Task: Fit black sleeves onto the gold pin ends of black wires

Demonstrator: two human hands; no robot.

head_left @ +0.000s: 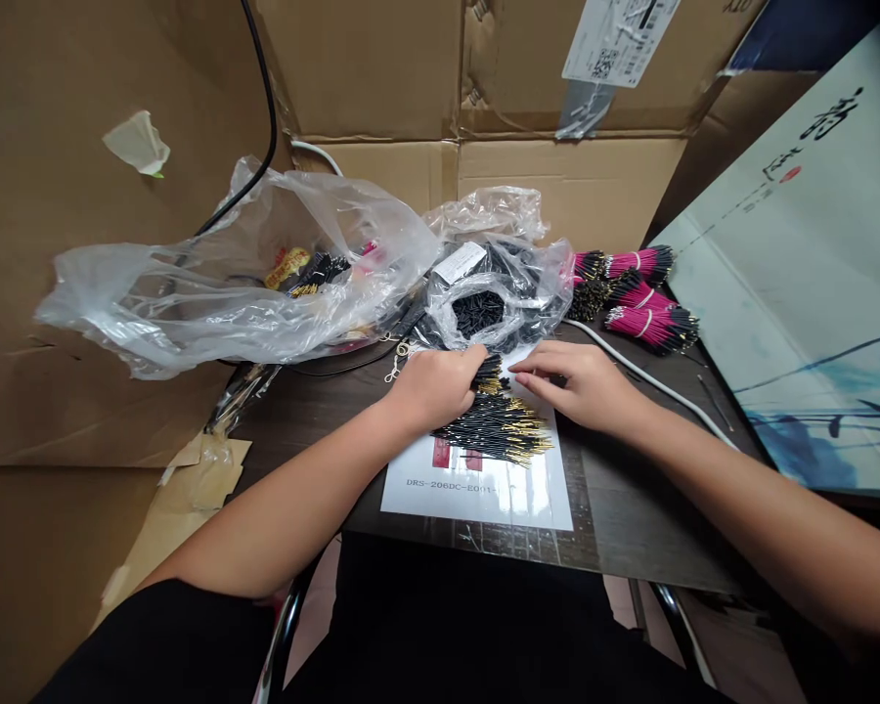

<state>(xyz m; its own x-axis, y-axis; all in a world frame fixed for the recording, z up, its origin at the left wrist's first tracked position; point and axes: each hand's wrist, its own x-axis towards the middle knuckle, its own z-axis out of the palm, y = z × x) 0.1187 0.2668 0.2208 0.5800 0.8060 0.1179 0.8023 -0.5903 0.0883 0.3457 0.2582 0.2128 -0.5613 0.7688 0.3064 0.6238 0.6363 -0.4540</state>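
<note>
While the left hand (436, 388) is closed on a small bunch of black gold-tipped wires (488, 375), the right hand (576, 386) lies open, slightly curved, its fingertips (518, 368) just beside that bunch. A larger loose pile of matching wires (491, 435), thin and straight with bright metal ends, rests on a white printed sheet (476, 497) on the dark worktop (631, 518). Beyond lie a crinkled clear polythene bag (499, 293) holding short black pieces and bundled magenta wires (649, 303), before corrugated cardboard (381, 68)
</note>
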